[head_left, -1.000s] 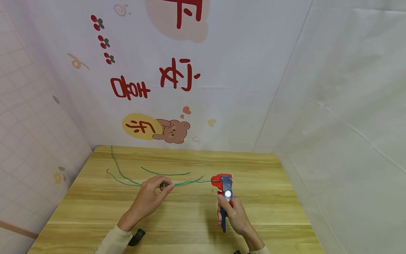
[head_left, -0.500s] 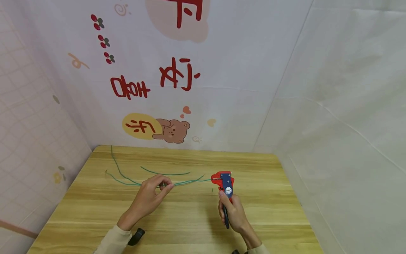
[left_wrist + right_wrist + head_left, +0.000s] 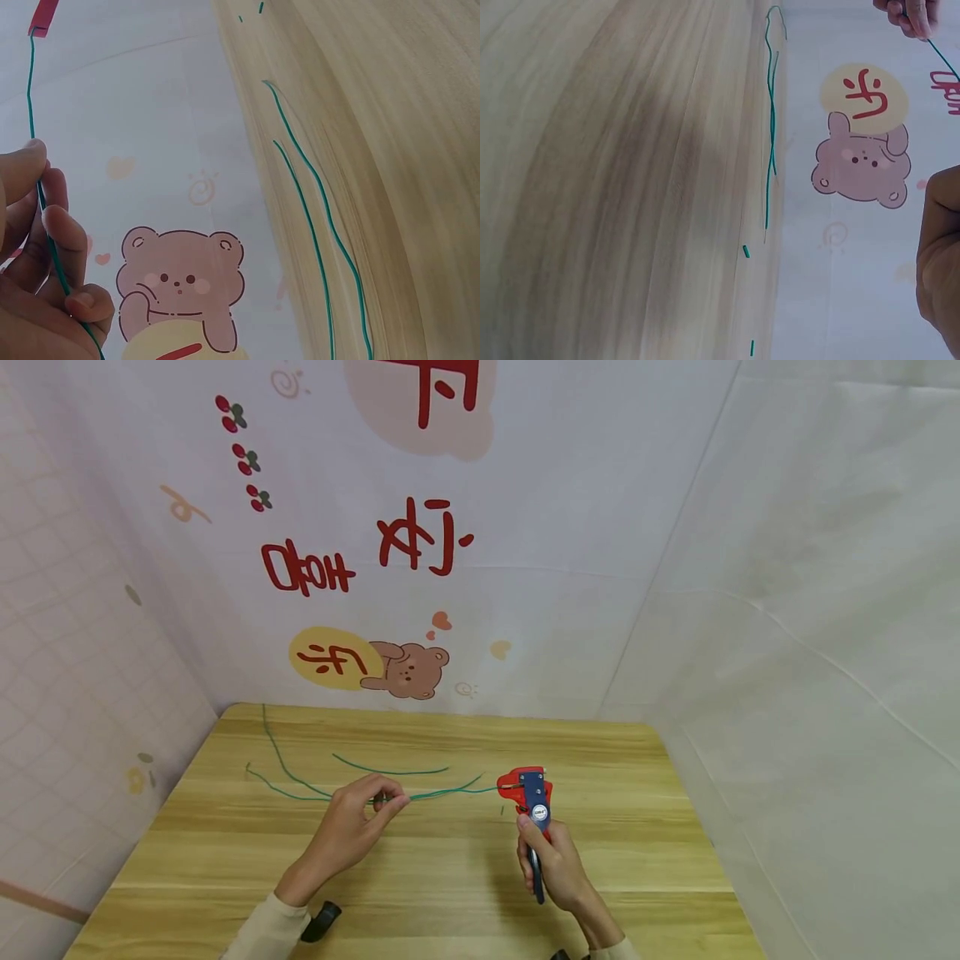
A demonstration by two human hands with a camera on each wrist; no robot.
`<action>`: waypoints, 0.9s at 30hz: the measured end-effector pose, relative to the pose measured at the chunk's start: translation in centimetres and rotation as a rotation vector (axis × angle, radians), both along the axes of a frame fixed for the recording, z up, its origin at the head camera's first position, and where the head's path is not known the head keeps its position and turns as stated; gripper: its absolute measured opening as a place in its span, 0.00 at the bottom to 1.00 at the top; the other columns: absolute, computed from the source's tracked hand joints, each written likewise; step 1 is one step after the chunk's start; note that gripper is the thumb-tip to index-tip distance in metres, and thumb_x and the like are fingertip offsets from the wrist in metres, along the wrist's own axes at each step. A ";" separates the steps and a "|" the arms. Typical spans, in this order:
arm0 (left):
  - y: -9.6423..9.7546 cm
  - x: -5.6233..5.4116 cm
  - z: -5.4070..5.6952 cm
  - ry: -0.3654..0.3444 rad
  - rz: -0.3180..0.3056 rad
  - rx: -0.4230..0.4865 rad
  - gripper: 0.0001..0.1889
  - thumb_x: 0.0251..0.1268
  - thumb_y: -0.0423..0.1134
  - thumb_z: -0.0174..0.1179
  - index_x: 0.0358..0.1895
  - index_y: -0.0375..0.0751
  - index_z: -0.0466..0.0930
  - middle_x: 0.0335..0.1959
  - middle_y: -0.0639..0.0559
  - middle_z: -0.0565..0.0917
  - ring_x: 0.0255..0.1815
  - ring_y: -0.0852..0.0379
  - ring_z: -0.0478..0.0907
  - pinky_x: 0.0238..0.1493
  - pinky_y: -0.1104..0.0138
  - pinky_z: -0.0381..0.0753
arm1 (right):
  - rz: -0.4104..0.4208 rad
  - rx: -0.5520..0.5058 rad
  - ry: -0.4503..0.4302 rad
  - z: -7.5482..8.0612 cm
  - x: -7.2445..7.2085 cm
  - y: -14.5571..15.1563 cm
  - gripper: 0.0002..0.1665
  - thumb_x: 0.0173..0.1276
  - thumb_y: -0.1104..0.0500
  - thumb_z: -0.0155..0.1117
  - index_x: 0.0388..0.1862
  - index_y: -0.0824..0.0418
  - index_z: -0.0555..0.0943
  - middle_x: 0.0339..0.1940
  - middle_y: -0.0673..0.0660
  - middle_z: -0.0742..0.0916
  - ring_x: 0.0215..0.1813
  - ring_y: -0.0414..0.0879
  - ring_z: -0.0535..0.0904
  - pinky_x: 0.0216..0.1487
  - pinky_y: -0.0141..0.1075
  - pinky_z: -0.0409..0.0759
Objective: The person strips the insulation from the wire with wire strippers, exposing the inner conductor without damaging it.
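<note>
My left hand [image 3: 348,822] pinches a thin green wire [image 3: 31,90] between thumb and fingers; in the left wrist view the wire runs down across the palm. Its far end enters the red nose of a red and blue wire stripper [image 3: 534,789]. My right hand [image 3: 551,864] grips the stripper by its handles, thumb toward the nose. The wire's tip inside the nose is too small to make out. Behind the left hand, another green wire [image 3: 390,772] lies on the table. In the left wrist view, a longer green wire [image 3: 326,206] lies beside it.
Short green offcuts [image 3: 746,251] lie on the wooden table [image 3: 600,843]. White printed sheeting [image 3: 525,527] stands as a wall behind the table, with further sheeting at both sides.
The stripper has shifted slightly away from me and its handle has tilted, with the right hand following. The loose wire end at the left has slid a little left. The left hand is nearly still.
</note>
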State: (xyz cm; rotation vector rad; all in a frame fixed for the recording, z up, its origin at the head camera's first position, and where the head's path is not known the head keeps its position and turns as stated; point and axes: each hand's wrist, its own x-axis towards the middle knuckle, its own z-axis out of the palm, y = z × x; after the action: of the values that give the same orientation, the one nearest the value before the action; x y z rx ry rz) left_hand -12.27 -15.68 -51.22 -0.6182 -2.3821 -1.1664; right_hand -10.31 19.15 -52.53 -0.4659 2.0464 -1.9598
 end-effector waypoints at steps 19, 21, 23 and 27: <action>-0.5 -0.3 0.1 -0.004 -0.006 0.005 0.11 0.73 0.30 0.76 0.41 0.53 0.89 0.34 0.65 0.85 0.33 0.71 0.72 0.31 0.72 0.75 | 0.032 -0.022 -0.029 0.1 -0.2 0.4 0.38 0.96 0.52 0.46 0.32 0.85 0.68 0.19 0.83 0.67 0.16 0.37 0.77 0.15 0.46 0.82; -0.6 -0.3 0.1 -0.001 -0.002 0.008 0.11 0.72 0.30 0.76 0.41 0.53 0.89 0.34 0.65 0.85 0.32 0.72 0.72 0.32 0.72 0.75 | 0.035 -0.024 -0.034 0.1 -0.3 0.4 0.38 0.96 0.52 0.46 0.33 0.86 0.68 0.19 0.83 0.67 0.16 0.37 0.77 0.15 0.45 0.82; -0.9 -0.3 0.1 0.019 0.010 0.004 0.10 0.72 0.29 0.76 0.42 0.51 0.89 0.34 0.64 0.85 0.32 0.72 0.71 0.32 0.71 0.76 | 0.031 -0.053 -0.048 0.2 -0.3 0.6 0.38 0.97 0.51 0.45 0.34 0.86 0.66 0.14 0.74 0.70 0.16 0.37 0.77 0.16 0.42 0.82; -2.4 -0.1 0.1 0.043 0.077 0.015 0.08 0.72 0.28 0.76 0.42 0.47 0.90 0.33 0.62 0.85 0.32 0.72 0.71 0.31 0.69 0.76 | -0.005 -0.136 -0.069 0.5 -0.4 1.9 0.39 0.98 0.50 0.43 0.36 0.87 0.61 0.15 0.51 0.76 0.17 0.36 0.78 0.19 0.34 0.82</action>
State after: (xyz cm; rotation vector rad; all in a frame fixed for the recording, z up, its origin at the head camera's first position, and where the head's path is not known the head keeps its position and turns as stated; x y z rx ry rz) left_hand -12.41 -18.04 -51.14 -0.5370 -2.3375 -1.1255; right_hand -10.68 21.07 -52.05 -0.4159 1.8835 -2.0965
